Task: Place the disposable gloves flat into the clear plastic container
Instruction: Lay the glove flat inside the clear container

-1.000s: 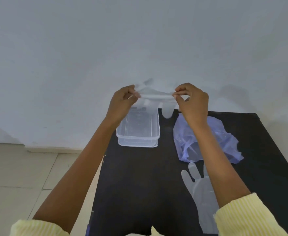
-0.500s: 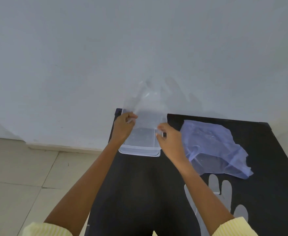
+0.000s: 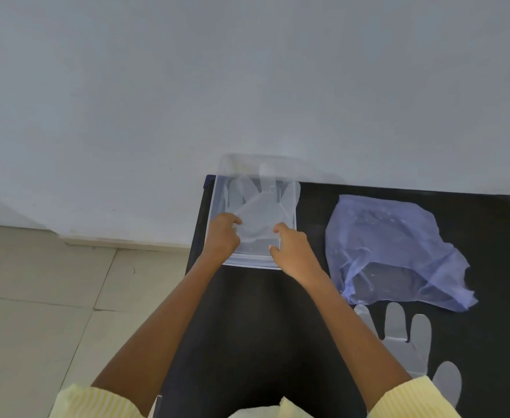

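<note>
The clear plastic container [image 3: 249, 262] stands at the black table's far left corner, against the wall. A thin see-through disposable glove [image 3: 262, 206] lies inside it, fingers pointing to the wall and reaching past the far rim. My left hand [image 3: 222, 236] pinches the glove's cuff at the container's left side. My right hand [image 3: 293, 251] is at the near right corner, thumb and index finger apart, the index fingertip touching the cuff's edge. A second disposable glove [image 3: 410, 342] lies flat on the table near my right forearm.
A crumpled blue plastic bag [image 3: 392, 245] lies on the black table [image 3: 247, 327] to the right of the container. The grey wall runs right behind the table. Tiled floor shows past the table's left edge.
Both hands came down from in front of the wall with the stretched glove and laid it into the container. My right hand's pinch has opened. The camera tilted down.
</note>
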